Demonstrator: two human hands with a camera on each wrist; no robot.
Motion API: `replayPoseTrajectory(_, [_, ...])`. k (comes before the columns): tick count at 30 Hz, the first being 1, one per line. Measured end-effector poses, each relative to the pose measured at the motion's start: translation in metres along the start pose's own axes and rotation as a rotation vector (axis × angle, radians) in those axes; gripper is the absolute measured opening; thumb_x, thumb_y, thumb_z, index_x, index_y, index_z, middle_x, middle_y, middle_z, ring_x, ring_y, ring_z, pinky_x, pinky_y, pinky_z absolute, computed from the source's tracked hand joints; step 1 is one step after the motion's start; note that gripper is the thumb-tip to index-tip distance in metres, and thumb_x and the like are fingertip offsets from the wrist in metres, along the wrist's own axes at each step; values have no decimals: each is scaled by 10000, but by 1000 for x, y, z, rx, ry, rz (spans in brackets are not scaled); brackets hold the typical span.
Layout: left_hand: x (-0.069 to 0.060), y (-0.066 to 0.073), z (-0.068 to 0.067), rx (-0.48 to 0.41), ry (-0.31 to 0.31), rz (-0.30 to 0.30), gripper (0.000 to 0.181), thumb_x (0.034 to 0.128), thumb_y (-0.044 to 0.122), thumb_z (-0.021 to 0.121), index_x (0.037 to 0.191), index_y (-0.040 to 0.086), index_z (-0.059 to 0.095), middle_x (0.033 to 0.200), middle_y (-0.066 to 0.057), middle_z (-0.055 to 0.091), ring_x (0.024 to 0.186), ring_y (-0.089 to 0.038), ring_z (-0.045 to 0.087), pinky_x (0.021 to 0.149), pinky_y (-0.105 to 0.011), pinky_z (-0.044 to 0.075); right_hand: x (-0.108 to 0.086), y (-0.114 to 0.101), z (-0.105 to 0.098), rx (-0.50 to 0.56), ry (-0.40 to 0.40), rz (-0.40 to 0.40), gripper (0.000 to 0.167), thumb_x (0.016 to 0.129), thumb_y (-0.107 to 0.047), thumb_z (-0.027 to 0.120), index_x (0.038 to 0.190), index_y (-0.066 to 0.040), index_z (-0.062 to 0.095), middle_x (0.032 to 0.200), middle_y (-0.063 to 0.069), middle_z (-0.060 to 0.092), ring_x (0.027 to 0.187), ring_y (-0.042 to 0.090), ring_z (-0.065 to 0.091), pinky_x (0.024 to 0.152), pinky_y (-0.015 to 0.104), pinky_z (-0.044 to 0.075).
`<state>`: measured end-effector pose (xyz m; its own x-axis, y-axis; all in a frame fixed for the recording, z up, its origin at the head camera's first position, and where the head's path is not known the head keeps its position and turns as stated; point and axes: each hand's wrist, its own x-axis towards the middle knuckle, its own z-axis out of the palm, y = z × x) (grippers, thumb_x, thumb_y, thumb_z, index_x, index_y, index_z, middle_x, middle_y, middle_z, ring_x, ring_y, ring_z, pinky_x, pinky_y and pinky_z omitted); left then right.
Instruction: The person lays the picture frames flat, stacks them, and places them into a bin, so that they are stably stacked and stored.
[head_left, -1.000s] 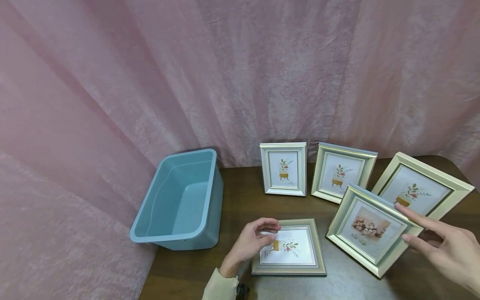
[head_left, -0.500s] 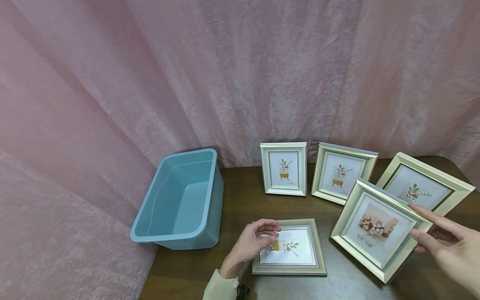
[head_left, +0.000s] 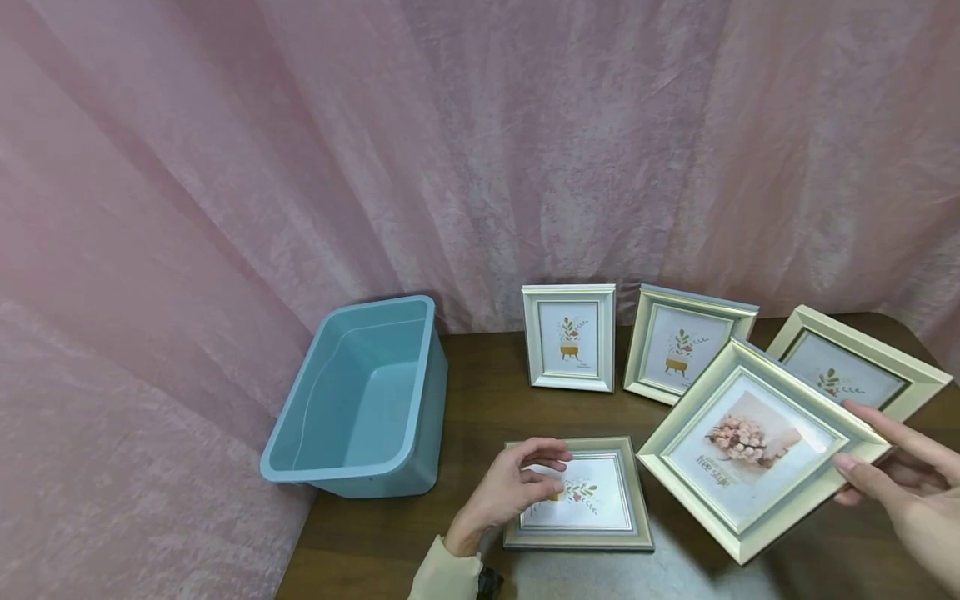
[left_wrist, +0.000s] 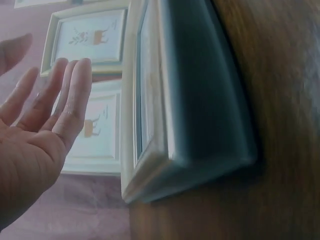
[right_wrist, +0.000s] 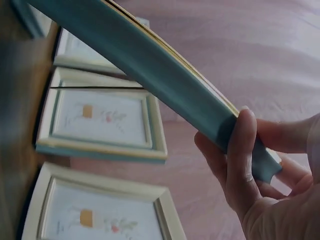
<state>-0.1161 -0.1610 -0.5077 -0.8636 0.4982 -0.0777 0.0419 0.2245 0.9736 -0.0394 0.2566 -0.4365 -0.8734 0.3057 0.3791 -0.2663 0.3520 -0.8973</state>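
We see that the right hand (head_left: 926, 508), whose fingers pinch the blossom-photo frame (head_left: 742, 450) at its right corner, has raised and turned it, so it seems free from the bench (head_left: 480, 400), while the left hand (head_left: 510, 492) holds loosely spread fingers above the flat-lying plant-print frame (head_left: 596, 510).

Smooth picture frame (head_left: 750, 454), apparently glossy

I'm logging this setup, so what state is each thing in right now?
Blue plastic bin: upright, open-topped.
Bouquet photo frame: tilted, gripped near its right corner.
Right hand: gripping the bouquet photo frame.
Flat photo frame: lying face up.
Left hand: over the flat photo frame, fingers relaxed.
White photo frame: standing.
Middle photo frame: standing, partly hidden.
Rightmost photo frame: standing, partly hidden.
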Motion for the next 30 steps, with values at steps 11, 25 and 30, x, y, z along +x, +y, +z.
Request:
replayPoseTrajectory(11, [4, 5, 12, -110, -108, 70, 737, 949, -80, 779, 1604, 32, 460, 1530, -338, 587, 1342, -577, 602, 1031, -241, 607, -9, -12, 17, 93, -86, 85, 717, 895, 254, 696, 1523, -87, 639, 749, -114, 777, 569, 44, 709, 699, 77, 559])
replayPoseTrajectory(25, [-5, 8, 12, -129, -110, 54, 703, 901, -73, 833, 1541, -25, 544, 1464, -340, 625, 1152, -194, 767, 1017, -326, 640, -17, -10, 32, 378, -178, 222, 620, 928, 213, 701, 1473, -83, 689, 855, -25, 820, 609, 123, 744, 623, 232, 619])
replayPoseTrajectory(30, [-9, 8, 12, -153, -61, 115, 622, 878, -78, 851, 1447, -92, 602, 1368, -415, 652, 1013, 6, 749, 945, -240, 639, -18, -7, 37, 504, -199, 223, 610, 930, 249, 661, 1477, -21, 667, 907, 17, 833, 669, 131, 757, 605, 281, 627])
